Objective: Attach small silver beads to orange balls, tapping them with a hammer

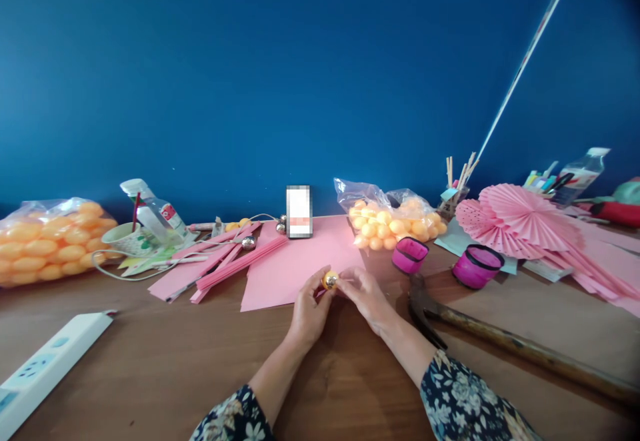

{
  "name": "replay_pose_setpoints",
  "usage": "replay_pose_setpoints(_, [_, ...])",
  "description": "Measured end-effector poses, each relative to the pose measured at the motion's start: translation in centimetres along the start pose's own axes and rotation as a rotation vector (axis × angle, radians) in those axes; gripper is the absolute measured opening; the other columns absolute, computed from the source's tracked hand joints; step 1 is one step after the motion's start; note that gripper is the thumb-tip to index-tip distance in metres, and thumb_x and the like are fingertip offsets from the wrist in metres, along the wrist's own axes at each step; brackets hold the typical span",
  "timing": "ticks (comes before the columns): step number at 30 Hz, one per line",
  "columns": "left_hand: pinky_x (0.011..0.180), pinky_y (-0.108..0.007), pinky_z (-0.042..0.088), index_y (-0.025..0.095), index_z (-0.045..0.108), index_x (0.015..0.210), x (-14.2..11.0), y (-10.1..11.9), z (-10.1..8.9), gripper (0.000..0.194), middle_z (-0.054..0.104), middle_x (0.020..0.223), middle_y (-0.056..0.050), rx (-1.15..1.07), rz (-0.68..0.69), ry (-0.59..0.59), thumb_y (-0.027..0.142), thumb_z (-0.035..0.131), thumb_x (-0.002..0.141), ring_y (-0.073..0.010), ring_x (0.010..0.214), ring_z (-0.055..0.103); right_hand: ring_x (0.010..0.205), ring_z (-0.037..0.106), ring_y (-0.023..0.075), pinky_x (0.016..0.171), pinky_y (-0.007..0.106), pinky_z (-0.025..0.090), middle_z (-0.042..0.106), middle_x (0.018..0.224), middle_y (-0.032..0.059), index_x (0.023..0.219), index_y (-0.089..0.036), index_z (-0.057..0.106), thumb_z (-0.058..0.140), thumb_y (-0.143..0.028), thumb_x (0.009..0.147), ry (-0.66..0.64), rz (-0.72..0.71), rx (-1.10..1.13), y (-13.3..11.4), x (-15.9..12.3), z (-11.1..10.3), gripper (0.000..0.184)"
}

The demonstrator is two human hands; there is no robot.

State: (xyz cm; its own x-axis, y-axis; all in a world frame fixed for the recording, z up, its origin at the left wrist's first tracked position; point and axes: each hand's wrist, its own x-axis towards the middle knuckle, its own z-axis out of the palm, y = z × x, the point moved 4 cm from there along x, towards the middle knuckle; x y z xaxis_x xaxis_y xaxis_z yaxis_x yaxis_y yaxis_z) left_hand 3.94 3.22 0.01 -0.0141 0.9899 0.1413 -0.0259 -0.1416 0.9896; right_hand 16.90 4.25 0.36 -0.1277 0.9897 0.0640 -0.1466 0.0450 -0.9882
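Note:
Over the table's middle, my left hand (309,312) pinches a small yellow-orange ball (327,275) between thumb and fingers. A shiny silver ball (331,281) sits against its near side. My right hand (367,299) is closed, its thumb and fingertips at the silver ball's right side. Whether the two balls are joined cannot be made out. Just beyond both hands lies a sheet of pink paper (300,271). Similar yellow-orange balls (387,224) fill a clear plastic bag behind my right hand.
A hammer (480,324) lies right of my right forearm, near two magenta fabric bands (479,267). Pink paper fans (523,221) are at far right. Left are folded pink strips (235,267), silver balls (249,243) on a cord, another ball bag (55,244) and a power strip (50,361).

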Motion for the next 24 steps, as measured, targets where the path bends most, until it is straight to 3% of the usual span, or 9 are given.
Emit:
replay_pose_setpoints(9, [0.085, -0.033, 0.045, 0.017, 0.051, 0.116, -0.2, 0.9, 0.3, 0.052, 0.060, 0.107, -0.009, -0.066, -0.056, -0.029, 0.028, 0.065, 0.068, -0.0195, 0.093, 0.058, 0.081, 0.060, 0.0179, 0.080, 0.034, 0.048, 0.063, 0.080, 0.0026, 0.078, -0.017, 0.054, 0.062, -0.041, 0.071, -0.053, 0.021, 0.108, -0.9, -0.1, 0.5, 0.026])
replay_pose_setpoints(15, [0.082, -0.033, 0.047, 0.015, 0.055, 0.107, -0.1, 1.2, 0.2, 0.041, 0.064, 0.092, -0.007, -0.142, -0.077, 0.006, 0.036, 0.060, 0.072, -0.0185, 0.087, 0.059, 0.074, 0.059, 0.0156, 0.075, 0.031, 0.048, 0.061, 0.076, 0.0007, 0.078, -0.017, 0.055, 0.059, -0.040, 0.074, -0.070, -0.046, 0.030, -1.2, -0.4, 0.8, 0.023])
replay_pose_setpoints(22, [0.071, -0.027, 0.048, 0.014, 0.054, 0.109, 0.6, 2.0, -1.4, 0.044, 0.063, 0.081, -0.004, -0.173, -0.077, 0.178, 0.036, 0.060, 0.071, -0.0122, 0.070, 0.059, 0.069, 0.058, 0.0147, 0.067, 0.030, 0.049, 0.057, 0.074, 0.0005, 0.083, -0.018, 0.053, 0.059, -0.042, 0.072, 0.117, -0.073, -0.037, -1.0, 0.0, -0.4, 0.027])
replay_pose_setpoints(24, [0.072, -0.027, 0.047, 0.014, 0.055, 0.109, 0.7, 2.1, -1.8, 0.044, 0.063, 0.082, -0.004, -0.213, -0.066, 0.211, 0.036, 0.061, 0.071, -0.0114, 0.070, 0.059, 0.069, 0.057, 0.0152, 0.066, 0.030, 0.049, 0.057, 0.077, 0.0019, 0.086, -0.018, 0.053, 0.055, -0.039, 0.076, 0.163, -0.134, -0.165, -1.2, 0.1, -0.9, 0.023])
